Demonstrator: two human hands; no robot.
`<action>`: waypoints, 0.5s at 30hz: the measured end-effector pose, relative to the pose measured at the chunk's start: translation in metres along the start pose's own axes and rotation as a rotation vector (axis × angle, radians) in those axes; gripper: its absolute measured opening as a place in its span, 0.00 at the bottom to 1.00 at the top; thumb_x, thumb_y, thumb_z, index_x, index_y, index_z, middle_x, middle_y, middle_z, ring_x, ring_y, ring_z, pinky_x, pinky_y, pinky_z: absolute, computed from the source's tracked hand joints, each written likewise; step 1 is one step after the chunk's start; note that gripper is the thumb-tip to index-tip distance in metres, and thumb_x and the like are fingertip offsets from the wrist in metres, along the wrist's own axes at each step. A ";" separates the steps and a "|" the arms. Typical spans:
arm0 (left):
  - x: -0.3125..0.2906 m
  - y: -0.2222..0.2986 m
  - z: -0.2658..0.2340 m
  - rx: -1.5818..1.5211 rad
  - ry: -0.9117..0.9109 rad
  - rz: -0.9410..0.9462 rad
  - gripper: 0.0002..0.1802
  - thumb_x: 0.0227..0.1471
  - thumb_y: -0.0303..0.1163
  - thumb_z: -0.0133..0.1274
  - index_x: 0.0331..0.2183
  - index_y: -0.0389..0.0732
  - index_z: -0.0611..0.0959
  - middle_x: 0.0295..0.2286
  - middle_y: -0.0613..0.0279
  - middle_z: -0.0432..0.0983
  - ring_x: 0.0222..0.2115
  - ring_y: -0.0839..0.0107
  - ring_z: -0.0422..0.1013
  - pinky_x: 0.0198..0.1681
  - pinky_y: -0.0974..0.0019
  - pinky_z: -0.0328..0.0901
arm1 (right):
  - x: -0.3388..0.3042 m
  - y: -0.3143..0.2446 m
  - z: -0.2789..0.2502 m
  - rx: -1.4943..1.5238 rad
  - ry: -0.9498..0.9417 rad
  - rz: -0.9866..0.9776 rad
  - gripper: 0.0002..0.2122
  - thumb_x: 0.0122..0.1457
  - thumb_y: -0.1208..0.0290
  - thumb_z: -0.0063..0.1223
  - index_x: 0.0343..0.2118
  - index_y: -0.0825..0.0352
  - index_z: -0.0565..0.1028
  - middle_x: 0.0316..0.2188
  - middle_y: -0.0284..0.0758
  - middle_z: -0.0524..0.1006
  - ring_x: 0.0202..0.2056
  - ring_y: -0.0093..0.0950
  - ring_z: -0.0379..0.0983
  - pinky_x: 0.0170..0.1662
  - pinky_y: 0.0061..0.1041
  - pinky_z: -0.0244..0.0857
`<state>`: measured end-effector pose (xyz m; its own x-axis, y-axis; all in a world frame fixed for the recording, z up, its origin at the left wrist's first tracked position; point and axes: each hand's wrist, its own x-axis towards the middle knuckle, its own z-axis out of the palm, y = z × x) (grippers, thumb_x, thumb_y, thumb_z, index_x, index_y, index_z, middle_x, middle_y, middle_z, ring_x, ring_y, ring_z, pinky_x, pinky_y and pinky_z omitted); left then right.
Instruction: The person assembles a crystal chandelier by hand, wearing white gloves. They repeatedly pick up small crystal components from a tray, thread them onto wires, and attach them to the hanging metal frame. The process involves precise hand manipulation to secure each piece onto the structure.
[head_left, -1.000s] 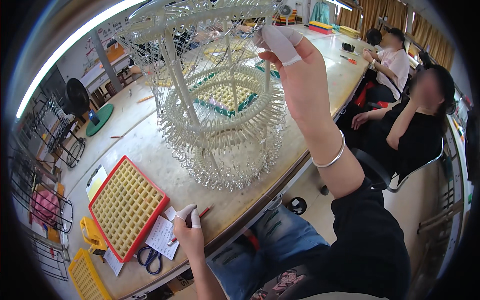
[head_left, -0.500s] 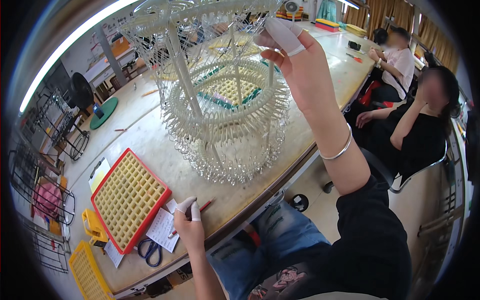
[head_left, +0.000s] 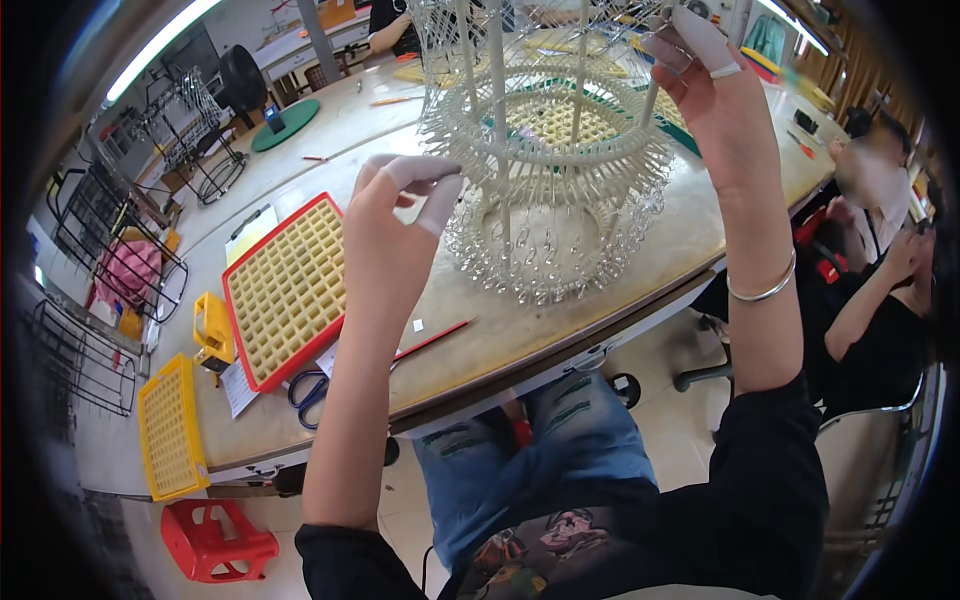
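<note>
A tall round rack [head_left: 560,150] stands on the table, with pale coiled rings on upright posts and many clear and silvery wire pieces hanging from it. My left hand [head_left: 392,215] is raised beside its left side, with white finger covers on thumb and forefinger. Those two tips are pinched together near the coils; what lies between them is too small to make out. My right hand [head_left: 722,120], also in finger covers, is up at the rack's upper right. Its fingers are closed at the hanging wires, and the piece between them cannot be made out.
A red-rimmed tray [head_left: 290,290] with yellow cells lies left, near a yellow tray [head_left: 170,430], a yellow holder [head_left: 212,330], dark-handled scissors [head_left: 308,398] and a red pencil [head_left: 435,338]. A red stool [head_left: 215,540] stands below. Other people [head_left: 880,280] sit at right.
My left hand has risen from the papers and pencil on the table to the rack's left side. My right hand stays at the rack's upper right. The whole view has shifted.
</note>
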<state>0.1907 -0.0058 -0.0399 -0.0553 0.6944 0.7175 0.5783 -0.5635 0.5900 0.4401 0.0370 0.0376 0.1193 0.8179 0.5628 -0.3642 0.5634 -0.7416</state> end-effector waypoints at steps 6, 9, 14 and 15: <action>0.006 0.013 0.013 0.031 -0.017 0.009 0.06 0.41 0.26 0.58 0.28 0.40 0.82 0.25 0.60 0.72 0.26 0.71 0.68 0.32 0.70 0.63 | -0.003 -0.003 -0.004 -0.015 -0.024 0.036 0.07 0.56 0.67 0.52 0.35 0.63 0.73 0.29 0.27 0.75 0.32 0.20 0.72 0.35 0.18 0.62; 0.004 0.013 0.015 0.090 -0.028 -0.025 0.06 0.42 0.26 0.58 0.29 0.39 0.82 0.25 0.61 0.72 0.25 0.72 0.68 0.32 0.70 0.63 | -0.003 -0.004 -0.002 0.006 -0.030 0.052 0.06 0.56 0.68 0.52 0.33 0.64 0.74 0.27 0.28 0.75 0.30 0.20 0.72 0.34 0.18 0.63; 0.005 0.011 0.016 0.108 -0.016 0.074 0.06 0.43 0.24 0.56 0.29 0.37 0.80 0.25 0.63 0.70 0.25 0.73 0.66 0.32 0.71 0.62 | 0.003 0.010 -0.012 -0.020 -0.167 -0.111 0.12 0.57 0.66 0.48 0.40 0.68 0.74 0.34 0.31 0.76 0.38 0.19 0.72 0.39 0.18 0.65; 0.003 0.006 0.017 0.113 -0.008 0.083 0.05 0.44 0.23 0.55 0.29 0.37 0.79 0.25 0.63 0.69 0.25 0.73 0.66 0.32 0.71 0.62 | 0.001 0.010 -0.012 -0.059 -0.160 -0.101 0.13 0.57 0.65 0.48 0.39 0.68 0.74 0.34 0.31 0.76 0.37 0.18 0.71 0.39 0.17 0.64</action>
<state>0.2078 0.0001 -0.0403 0.0032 0.6512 0.7589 0.6684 -0.5659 0.4828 0.4475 0.0448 0.0265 0.0026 0.7305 0.6829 -0.3022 0.6515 -0.6958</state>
